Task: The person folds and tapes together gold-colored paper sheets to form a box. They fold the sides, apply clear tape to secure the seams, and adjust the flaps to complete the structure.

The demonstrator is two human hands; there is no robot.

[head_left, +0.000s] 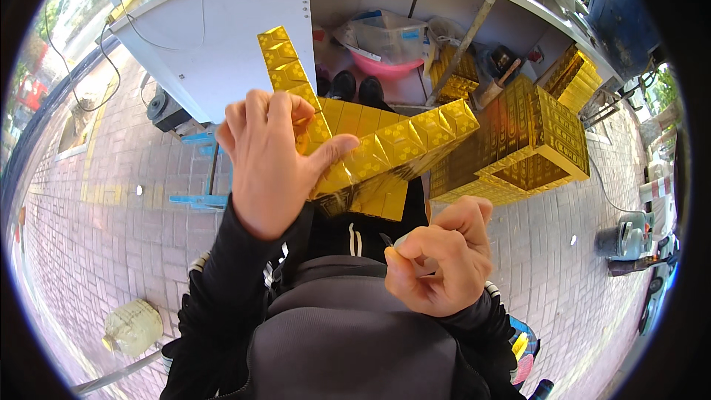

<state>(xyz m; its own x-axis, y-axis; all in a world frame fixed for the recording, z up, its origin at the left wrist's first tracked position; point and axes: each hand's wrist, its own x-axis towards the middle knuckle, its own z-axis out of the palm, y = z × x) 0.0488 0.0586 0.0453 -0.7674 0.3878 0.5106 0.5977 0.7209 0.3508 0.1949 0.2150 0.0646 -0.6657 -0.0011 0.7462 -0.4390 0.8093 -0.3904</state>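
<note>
Gold strip [404, 141] slants rightward and away from my left hand [270, 152], gripping its near end; my right hand [444, 259], apart, pinches a dark sliver [386, 239].

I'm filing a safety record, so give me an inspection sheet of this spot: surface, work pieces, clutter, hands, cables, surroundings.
Surface: grey brick paving; above it, the person's black-clothed lap.
Work pieces: shiny gold patterned strips meeting in a V over the lap; gold patterned hollow box to their right.
Clutter: round pink plastic basin and clear plastic container under the white counter.
Hands: left hand touches the strips; right hand pinches a small dark-tipped object, too small to identify.
Cables: thin cable hanging before the counter's panel.
Surroundings: blue-barred frame at left; cloudy yellowish plastic jug on the paving, lower left.
</note>
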